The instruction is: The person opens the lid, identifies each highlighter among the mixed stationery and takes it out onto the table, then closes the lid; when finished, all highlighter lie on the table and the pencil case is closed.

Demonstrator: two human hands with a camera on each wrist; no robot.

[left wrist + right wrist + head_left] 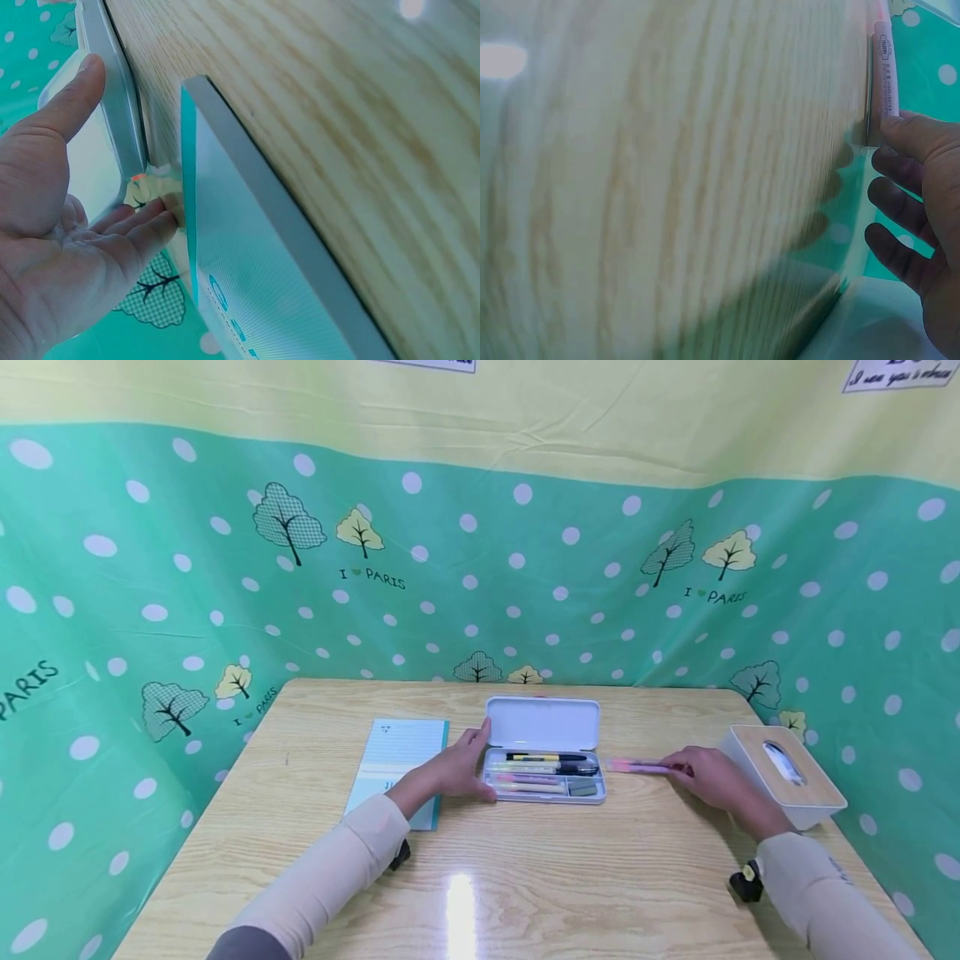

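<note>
The right hand (708, 777) pinches the pink pen (637, 766) by one end, right of the middle of the frame. The left hand (459, 768), fingers spread, touches the pencil case (543, 723). The pen looks light, hard and smooth; its middle seems best to hold.

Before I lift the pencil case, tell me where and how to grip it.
Probably grip the pencil case by its base's short ends, from left and right: those walls are parallel, with the left hand at one. The lid is open; gripping that could tip the pens out.
</note>
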